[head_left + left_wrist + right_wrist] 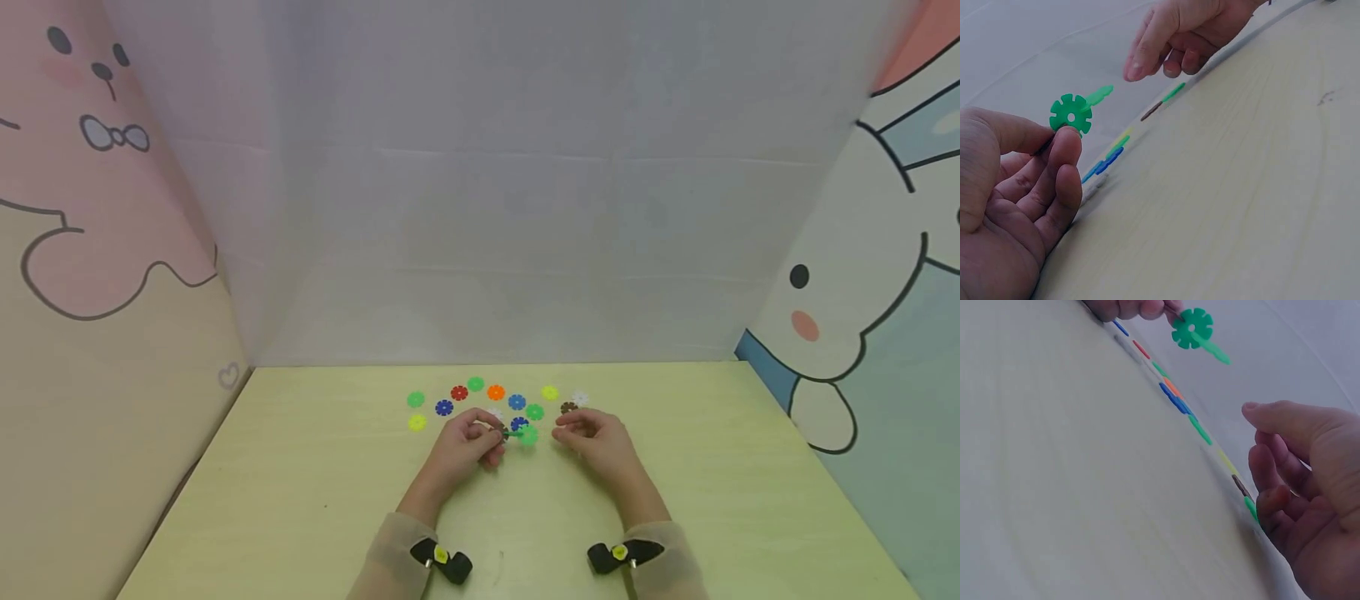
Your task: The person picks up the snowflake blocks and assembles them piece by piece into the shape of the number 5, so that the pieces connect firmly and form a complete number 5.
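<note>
My left hand (468, 442) pinches a dark brown notched disc (1042, 147) between thumb and fingers; most of it is hidden by them. Slotted into that disc is a green notched disc (1071, 116) with a round centre hole. A lighter green disc (1100, 95) joins its far side, seen edge-on in the left wrist view and face-on, as a green flower shape (528, 435), in the head view. To the right, my right hand (600, 442) hovers apart from the joined discs. Its fingers (1263, 465) are loosely bent, the thumb stands off, and nothing is between them.
Several notched discs lie beyond the hands, among them an orange disc (496, 392), a red disc (459, 392), a yellow disc (417, 422) and a white disc (580, 399). A brown disc (568, 407) lies by my right fingers. A pale wall sheet (480, 208) rises behind the table (262, 483).
</note>
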Action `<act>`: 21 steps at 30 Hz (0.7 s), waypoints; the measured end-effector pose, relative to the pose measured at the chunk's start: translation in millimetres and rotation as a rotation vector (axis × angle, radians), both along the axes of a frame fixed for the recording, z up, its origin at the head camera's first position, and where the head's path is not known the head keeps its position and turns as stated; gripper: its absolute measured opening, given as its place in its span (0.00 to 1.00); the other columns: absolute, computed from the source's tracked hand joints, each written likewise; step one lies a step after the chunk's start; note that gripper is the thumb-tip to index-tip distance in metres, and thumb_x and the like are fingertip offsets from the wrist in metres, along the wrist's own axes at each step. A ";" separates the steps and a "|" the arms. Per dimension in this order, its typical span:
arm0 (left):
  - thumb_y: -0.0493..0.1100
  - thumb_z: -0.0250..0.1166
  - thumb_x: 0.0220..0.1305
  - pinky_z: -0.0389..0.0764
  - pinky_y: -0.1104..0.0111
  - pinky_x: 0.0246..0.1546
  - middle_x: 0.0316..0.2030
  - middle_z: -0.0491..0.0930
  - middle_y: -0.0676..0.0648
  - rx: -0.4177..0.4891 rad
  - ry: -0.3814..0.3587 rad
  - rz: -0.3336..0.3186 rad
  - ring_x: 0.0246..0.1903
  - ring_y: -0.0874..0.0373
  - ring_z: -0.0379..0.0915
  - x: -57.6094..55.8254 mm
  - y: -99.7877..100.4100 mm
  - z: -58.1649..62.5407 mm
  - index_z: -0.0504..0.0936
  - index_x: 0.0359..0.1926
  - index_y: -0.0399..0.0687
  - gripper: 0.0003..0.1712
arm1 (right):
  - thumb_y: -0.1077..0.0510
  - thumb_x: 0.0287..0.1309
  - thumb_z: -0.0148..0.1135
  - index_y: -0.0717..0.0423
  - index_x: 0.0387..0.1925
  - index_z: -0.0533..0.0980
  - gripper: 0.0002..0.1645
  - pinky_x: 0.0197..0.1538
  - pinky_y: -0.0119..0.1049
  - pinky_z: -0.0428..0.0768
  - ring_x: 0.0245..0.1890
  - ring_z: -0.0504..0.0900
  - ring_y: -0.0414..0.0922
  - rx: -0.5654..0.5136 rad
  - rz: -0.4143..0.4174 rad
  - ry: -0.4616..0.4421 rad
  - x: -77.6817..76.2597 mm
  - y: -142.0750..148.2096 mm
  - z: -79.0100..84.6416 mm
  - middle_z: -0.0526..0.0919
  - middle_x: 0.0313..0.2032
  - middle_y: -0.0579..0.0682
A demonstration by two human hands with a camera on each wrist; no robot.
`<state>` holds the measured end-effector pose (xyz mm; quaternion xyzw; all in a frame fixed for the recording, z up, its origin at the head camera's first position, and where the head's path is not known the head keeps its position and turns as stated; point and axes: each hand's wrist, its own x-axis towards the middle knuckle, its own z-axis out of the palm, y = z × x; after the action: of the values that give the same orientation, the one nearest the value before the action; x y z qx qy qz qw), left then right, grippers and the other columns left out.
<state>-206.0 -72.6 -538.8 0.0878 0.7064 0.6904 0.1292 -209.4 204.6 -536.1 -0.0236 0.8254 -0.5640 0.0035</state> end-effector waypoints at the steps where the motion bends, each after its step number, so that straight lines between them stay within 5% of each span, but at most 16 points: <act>1: 0.38 0.67 0.79 0.88 0.66 0.36 0.34 0.89 0.40 0.001 0.003 -0.002 0.28 0.55 0.83 0.4 0.0 0.3 0.81 0.54 0.38 0.09 | 0.58 0.64 0.80 0.58 0.44 0.88 0.11 0.37 0.31 0.80 0.34 0.82 0.43 0.017 -0.032 0.015 -0.3 3.7 0.7 0.87 0.35 0.49; 8: 0.37 0.66 0.79 0.87 0.67 0.36 0.35 0.89 0.37 -0.002 0.010 -0.009 0.28 0.54 0.83 0.8 -0.3 1.3 0.81 0.54 0.38 0.08 | 0.56 0.65 0.80 0.56 0.50 0.89 0.14 0.43 0.33 0.80 0.40 0.82 0.44 0.069 -0.169 0.020 -0.5 23.6 2.4 0.85 0.41 0.51; 21: 0.38 0.67 0.79 0.87 0.67 0.37 0.34 0.89 0.40 -0.006 0.008 -0.016 0.27 0.55 0.83 -0.7 -0.5 -1.3 0.82 0.54 0.38 0.09 | 0.57 0.66 0.77 0.59 0.59 0.86 0.22 0.45 0.35 0.79 0.42 0.80 0.45 0.176 -0.180 0.020 -3.1 30.4 -5.2 0.83 0.46 0.55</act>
<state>-206.7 -73.0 -540.1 0.0957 0.7083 0.6868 0.1321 -212.5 235.0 -541.3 0.0455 0.8706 -0.4870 -0.0535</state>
